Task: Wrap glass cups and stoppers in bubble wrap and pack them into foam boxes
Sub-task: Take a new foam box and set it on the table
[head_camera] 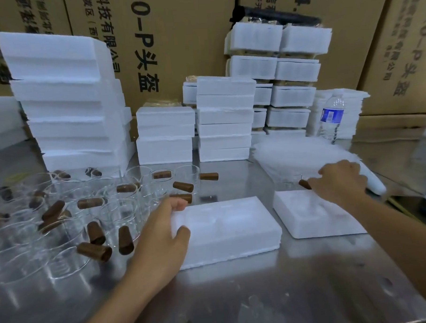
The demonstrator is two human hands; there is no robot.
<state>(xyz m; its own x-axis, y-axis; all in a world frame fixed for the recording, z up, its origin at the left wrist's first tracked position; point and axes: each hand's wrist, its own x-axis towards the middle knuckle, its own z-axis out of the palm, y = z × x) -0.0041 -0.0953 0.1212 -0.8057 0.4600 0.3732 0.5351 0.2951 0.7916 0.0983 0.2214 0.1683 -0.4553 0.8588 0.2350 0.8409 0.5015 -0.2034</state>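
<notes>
Your left hand (161, 227) grips the foam box (229, 229) by its left end; it's light and crumbly, so squeeze gently. Right of that box, your right hand (339, 180) pinches a brown stopper (304, 183). Left of it, the glass cups (63, 216) look fragile and slippery; hold them round the wall.

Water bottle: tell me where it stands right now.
In the head view the water bottle stands upright at the far right of the table, beside the tall stacks of foam boxes and just behind the pile of bubble wrap.
</notes>
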